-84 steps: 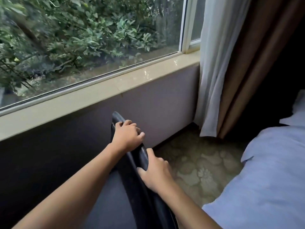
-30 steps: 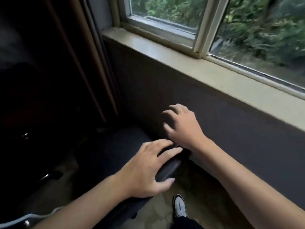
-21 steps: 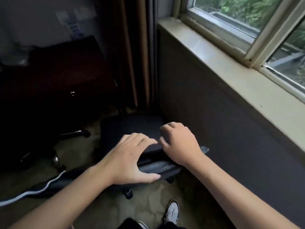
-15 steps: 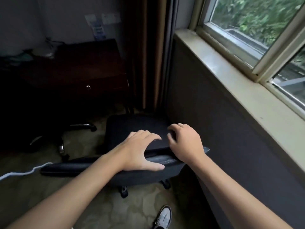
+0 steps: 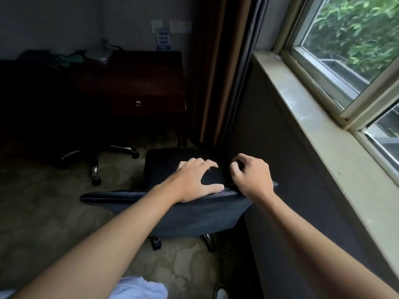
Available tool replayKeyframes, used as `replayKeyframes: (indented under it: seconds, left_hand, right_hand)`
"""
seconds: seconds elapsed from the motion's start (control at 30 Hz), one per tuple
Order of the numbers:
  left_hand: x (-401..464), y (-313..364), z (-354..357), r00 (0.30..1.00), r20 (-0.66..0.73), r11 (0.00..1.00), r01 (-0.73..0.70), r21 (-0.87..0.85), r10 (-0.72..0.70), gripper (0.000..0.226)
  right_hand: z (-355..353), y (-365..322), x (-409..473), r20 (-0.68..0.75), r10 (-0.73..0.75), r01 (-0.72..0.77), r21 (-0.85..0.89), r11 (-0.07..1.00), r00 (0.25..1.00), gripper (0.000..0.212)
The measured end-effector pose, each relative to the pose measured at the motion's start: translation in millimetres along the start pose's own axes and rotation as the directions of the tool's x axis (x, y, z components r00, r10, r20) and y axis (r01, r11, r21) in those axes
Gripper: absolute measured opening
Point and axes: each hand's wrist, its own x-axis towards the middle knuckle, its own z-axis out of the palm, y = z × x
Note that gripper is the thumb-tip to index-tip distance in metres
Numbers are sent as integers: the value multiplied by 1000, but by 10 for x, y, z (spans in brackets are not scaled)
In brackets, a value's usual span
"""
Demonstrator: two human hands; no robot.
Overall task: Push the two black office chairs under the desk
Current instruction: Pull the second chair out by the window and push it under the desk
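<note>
A black office chair [image 5: 200, 214] stands in front of me beside the wall under the window, its seat [image 5: 162, 165] towards the dark wooden desk [image 5: 149, 83]. My left hand [image 5: 194, 182] lies over the top edge of the backrest, fingers down its front, thumb along the rim. My right hand [image 5: 252, 178] is over the right end of the backrest with its fingers loosely curled and nothing in them. The second black chair is nearly lost in the dark at the desk; only its chrome base [image 5: 97, 154] shows.
A brown curtain [image 5: 218, 72] hangs right of the desk. The dark wall [image 5: 302, 169] and stone window sill [image 5: 323, 121] run along my right. Patterned carpet [image 5: 54, 212] lies to the left. A white cloth [image 5: 140, 288] and my shoe [image 5: 220, 293] are at the bottom.
I have turned from the window and bed towards the desk, and the chair has turned with me. My right hand's fingers have lifted off the backrest and curled. My left hand stays on it.
</note>
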Motion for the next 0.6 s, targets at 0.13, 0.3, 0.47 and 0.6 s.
replayKeyframes:
  seconds: [0.13,0.3,0.47,0.6]
  left_hand:
    - [6,92,165,975,119,972,201,-121,-186,69]
    - [118,416,494,981,50,965,194,-179,-188,66]
    - [322,616,534,967,-176,978,159,-135,-182,59]
    - [463,503,363,911,-351,975,218,-37,-217,48]
  right_hand:
    - [-34,158,-8,-6,-75,76,36,996,997,22]
    - [-168,553,113,-39,-139,141,70,987,990,26]
    - [-264,702,424,-3,-229,229,75,971,973,30]
    - [-227,619,668,-4,-295,293,140,946,955,35]
